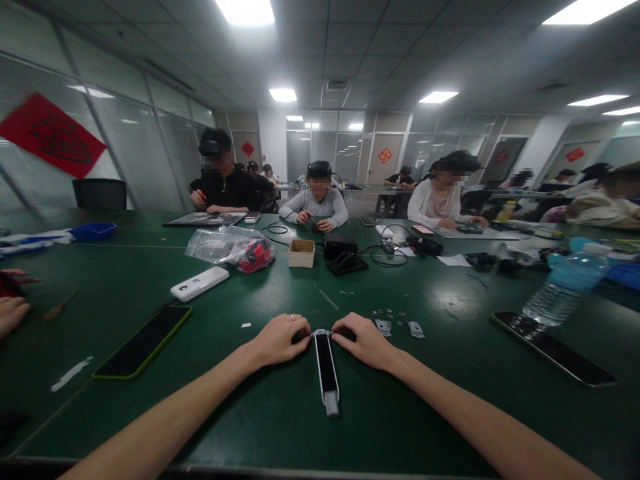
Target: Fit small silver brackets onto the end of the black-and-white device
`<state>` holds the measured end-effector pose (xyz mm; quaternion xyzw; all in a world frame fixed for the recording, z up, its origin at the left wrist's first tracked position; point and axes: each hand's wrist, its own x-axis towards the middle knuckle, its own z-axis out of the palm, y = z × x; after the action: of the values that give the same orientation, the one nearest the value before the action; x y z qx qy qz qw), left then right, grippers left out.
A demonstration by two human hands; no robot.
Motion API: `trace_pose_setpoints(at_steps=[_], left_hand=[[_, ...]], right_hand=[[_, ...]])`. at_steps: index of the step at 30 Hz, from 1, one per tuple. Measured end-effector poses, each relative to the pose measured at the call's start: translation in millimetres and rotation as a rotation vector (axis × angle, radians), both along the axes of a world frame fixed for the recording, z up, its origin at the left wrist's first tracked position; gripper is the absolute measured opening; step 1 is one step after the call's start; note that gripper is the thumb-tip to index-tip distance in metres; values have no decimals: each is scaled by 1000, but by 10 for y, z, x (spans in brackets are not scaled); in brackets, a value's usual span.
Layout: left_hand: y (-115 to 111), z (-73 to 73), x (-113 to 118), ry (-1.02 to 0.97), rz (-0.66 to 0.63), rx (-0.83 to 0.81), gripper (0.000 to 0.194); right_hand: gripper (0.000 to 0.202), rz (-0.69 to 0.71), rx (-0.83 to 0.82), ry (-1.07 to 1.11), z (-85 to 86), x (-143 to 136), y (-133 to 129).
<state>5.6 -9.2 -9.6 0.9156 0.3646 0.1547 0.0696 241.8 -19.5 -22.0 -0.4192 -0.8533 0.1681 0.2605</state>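
A long device with a black face and a pale frame (327, 363) lies on the green table, its narrow grey end toward me. My left hand (281, 339) is at the left of its far end, fingers curled and pinched together. Opposite it, my right hand (361, 339) has its fingertips pressed together at the right side of the same end. Whatever small part sits between the fingertips of either hand is too small to make out. Just right of my right hand are two small metal plates (415, 329) and several tiny rings or nuts (390, 312).
A green-edged phone (145, 341) and white device (200, 284) lie left. Beyond are a plastic bag (233, 248), small box (301, 254) and black device (345, 255). A bottle (565, 287) and phone (554, 348) lie right. Another person's hand (13, 313) shows far left.
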Motion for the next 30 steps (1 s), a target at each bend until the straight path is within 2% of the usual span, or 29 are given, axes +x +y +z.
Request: trace_pose_setpoints(at_steps=[8, 23, 30], left_hand=[[36, -78, -26, -22, -13, 16, 10], [18, -35, -16, 2, -7, 19, 11], [6, -18, -13, -1, -10, 21, 10]], right_hand=[[16, 30, 33, 5, -25, 10, 20], [17, 52, 20, 3, 5, -20, 16], [17, 45, 24, 22, -69, 6, 48]])
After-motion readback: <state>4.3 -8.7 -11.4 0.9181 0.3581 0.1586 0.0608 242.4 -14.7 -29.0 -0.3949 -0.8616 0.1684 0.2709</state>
